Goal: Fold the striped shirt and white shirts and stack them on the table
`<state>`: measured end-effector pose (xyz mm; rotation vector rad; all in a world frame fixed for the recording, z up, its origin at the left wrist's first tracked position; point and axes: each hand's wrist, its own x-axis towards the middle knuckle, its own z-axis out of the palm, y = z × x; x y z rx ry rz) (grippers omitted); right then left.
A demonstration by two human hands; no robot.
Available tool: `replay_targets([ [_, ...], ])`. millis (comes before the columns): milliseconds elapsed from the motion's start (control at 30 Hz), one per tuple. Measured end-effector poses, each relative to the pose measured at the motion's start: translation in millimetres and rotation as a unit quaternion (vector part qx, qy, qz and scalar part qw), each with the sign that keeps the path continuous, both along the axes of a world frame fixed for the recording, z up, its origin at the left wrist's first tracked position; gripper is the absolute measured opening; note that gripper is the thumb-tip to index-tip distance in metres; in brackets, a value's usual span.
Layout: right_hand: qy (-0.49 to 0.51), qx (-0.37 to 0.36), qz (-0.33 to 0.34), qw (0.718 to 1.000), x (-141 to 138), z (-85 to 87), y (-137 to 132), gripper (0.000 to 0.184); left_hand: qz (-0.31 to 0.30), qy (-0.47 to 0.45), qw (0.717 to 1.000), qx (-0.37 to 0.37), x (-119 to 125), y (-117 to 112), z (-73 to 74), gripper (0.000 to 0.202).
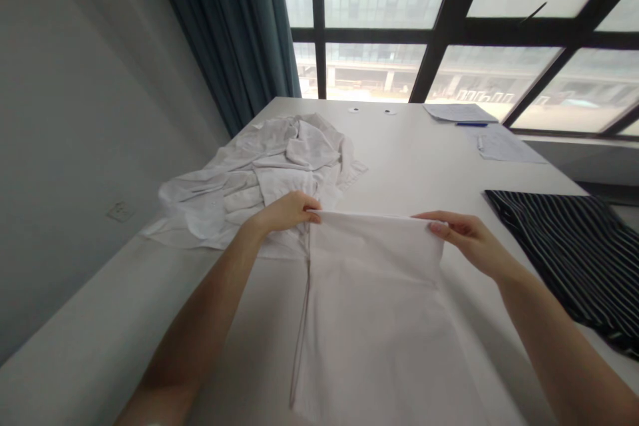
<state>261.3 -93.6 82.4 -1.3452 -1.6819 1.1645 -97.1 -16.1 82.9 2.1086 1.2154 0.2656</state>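
A white cloth [374,306], folded in layers along its left side, hangs between my two hands with its top edge pulled straight. My left hand [289,211] pinches the upper left corner between thumb and fingers. At the upper right corner, my right hand [462,236] grips the same edge, thumb in front and fingers behind. Just beyond my left hand lies a crumpled heap of white garments [299,153]. The lower end of the cloth runs out of the picture at the bottom.
On the white table [399,160], a black striped cloth [569,246] lies at the right edge. Papers [459,113] and a blue pen [472,124] are at the far right. A wall [100,113] borders the left side; a dark curtain [239,26] and windows stand behind.
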Motion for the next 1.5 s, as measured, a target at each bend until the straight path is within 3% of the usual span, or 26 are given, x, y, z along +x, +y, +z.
replay_targets([
  [267, 0.017, -0.011, 0.023, 1.0, 8, -4.3, 2, 0.044, -0.032, 0.003, 0.999, 0.002, -1, -5, 6.0, 0.037],
  [533, 0.06, -0.041, 0.041, 0.997, 12, -7.4, 3, 0.04, 0.024, -0.066, 0.995, -0.073, -2, 0, -2.4, 0.039],
  [700, 0.077, -0.055, 0.026, 0.995, 12, -9.1, 3, 0.042, 0.029, -0.104, 0.987, -0.115, -5, 2, -5.6, 0.041],
  [967, 0.137, -0.072, -0.043, 0.987, 4, -12.0, 6, 0.043, 0.053, -0.154, 0.984, -0.074, -5, 11, -19.9, 0.045],
  [1100, 0.182, -0.1, -0.063, 0.976, 4, -13.4, 9, 0.043, 0.072, -0.231, 0.961, -0.13, 1, 10, -26.4, 0.048],
  [1300, 0.226, -0.157, -0.058, 0.96, 11, -30.1, 14, 0.045, 0.151, -0.341, 0.889, -0.267, 21, -1, -31.1, 0.056],
  [1500, 0.205, -0.236, 0.008, 0.95, 14, -53.5, 12, 0.043, 0.186, -0.334, 0.891, -0.245, 29, -4, -40.5, 0.048],
])
